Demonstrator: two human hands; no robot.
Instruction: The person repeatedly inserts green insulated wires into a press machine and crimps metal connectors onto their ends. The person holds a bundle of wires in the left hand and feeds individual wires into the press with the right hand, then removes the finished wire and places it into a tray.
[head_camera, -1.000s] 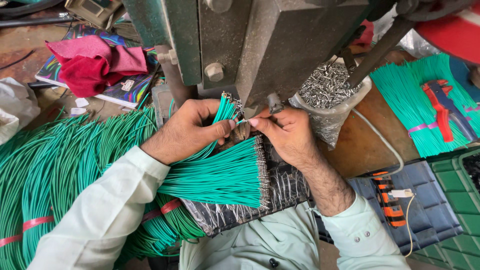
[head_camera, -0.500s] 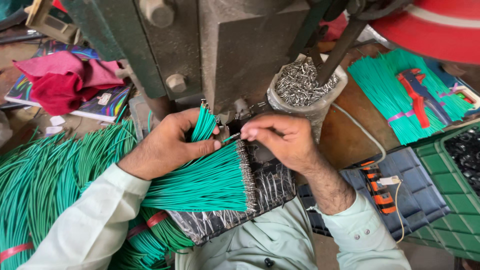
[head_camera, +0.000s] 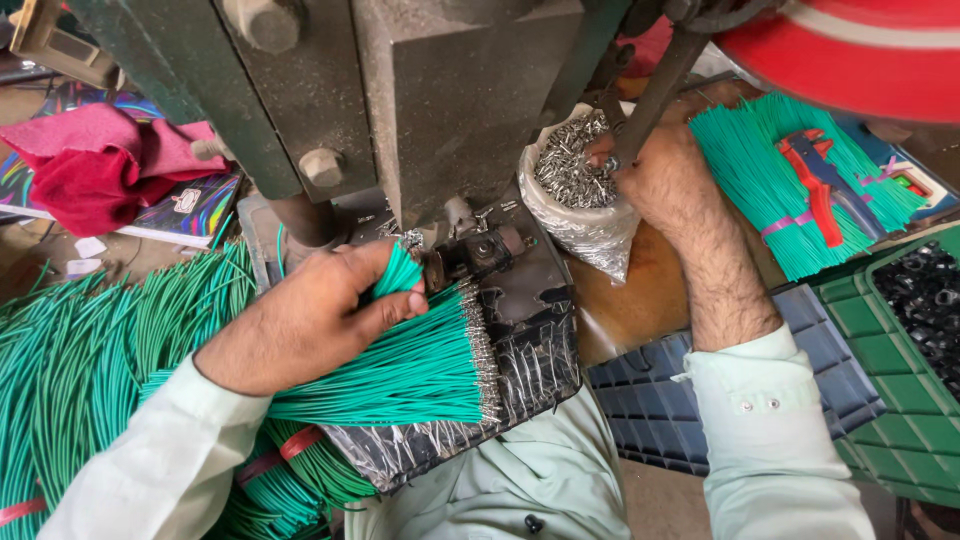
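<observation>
Left hand (head_camera: 300, 325) grips a fanned bundle of green insulated wires (head_camera: 400, 365), tips pointing right; right hand (head_camera: 655, 170) pinches small metal terminals (head_camera: 565, 165) inside a clear plastic bag (head_camera: 585, 225).

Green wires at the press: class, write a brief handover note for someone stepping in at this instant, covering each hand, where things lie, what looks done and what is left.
Left hand: grips a fanned bundle of green wires, metal-tipped ends pointing right, beside the press die.
Right hand: at the mouth of the plastic bag of metal terminals, fingers in the terminals.
Done: the wires in the fanned bundle carry terminals.
Left: a large heap of green wires on the left; a tied bundle with red pliers on it lies to the right.
</observation>
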